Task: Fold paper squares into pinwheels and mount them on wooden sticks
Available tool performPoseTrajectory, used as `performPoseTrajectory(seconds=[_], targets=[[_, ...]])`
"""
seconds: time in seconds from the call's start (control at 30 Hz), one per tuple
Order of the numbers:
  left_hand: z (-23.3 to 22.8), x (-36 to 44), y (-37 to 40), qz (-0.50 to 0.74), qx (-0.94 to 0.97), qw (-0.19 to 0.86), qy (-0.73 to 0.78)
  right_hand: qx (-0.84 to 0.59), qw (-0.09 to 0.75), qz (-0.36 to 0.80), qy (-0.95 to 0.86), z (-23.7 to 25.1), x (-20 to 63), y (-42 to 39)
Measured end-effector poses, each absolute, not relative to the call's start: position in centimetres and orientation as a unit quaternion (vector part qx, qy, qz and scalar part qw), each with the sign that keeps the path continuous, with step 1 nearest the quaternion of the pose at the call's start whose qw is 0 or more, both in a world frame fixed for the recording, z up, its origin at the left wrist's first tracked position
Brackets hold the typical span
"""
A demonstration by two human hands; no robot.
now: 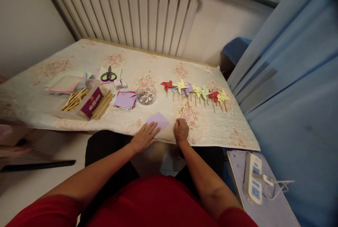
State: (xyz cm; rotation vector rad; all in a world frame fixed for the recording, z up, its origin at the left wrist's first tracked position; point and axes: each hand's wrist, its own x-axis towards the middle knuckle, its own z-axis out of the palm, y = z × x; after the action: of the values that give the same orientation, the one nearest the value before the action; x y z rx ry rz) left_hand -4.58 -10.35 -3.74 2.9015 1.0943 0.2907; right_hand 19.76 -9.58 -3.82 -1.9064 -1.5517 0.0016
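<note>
A purple square of paper (160,118) lies near the table's front edge. My left hand (144,136) rests flat over its lower left part, fingers outstretched. To the right of the paper, my right hand (181,130) is closed in a fist on the tablecloth; whatever its fingers hold, if anything, is hidden. Behind the paper stands a round clear dish (146,96) of small shiny metal pieces. Left of the dish is a stack of coloured paper squares (125,99), purple on top. Several paper pinwheels on sticks (195,91) lie in a row at the right.
A clear plastic box (79,111) holds thin sticks, with a bundle of sticks (102,104) alongside. Black-handled scissors (108,75) lie on paper sheets, near small boxes (120,84). A power strip (254,179) rests on a side stand at right. A blue curtain (295,107) hangs beside the table.
</note>
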Motion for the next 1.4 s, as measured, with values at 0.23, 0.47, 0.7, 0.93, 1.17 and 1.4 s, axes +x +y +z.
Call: performPoseTrajectory(seconds=[0.23, 0.47, 0.7, 0.93, 1.17, 1.4], targets=[[-3.0, -4.4, -10.4, 0.156, 0.924, 0.047, 0.345, -0.739, 0.323, 0.0, -0.592, -3.8, 19.7, -9.6], [-1.2, 2.3, -5.2, 0.157, 0.876, 0.06, 0.452, -0.734, 0.315, -0.004, -0.601, -4.0, 19.7, -9.7], [-2.8, 3.0, -3.4, 0.113, 0.891, 0.05, 0.438, -0.731, 0.315, -0.006, -0.605, -3.9, 19.7, -9.8], [-2.8, 3.8, -0.3, 0.112, 0.885, 0.063, 0.448, -0.729, 0.317, -0.001, -0.607, -4.1, 19.8, -9.7], [-2.8, 4.8, 2.5, 0.112, 0.877, 0.072, 0.462, -0.729, 0.312, -0.002, -0.61, -4.4, 19.7, -9.7], [-3.0, 4.6, 2.8, 0.1, 0.876, 0.058, 0.469, -0.733, 0.306, -0.027, -0.607, -4.3, 19.7, -9.7]])
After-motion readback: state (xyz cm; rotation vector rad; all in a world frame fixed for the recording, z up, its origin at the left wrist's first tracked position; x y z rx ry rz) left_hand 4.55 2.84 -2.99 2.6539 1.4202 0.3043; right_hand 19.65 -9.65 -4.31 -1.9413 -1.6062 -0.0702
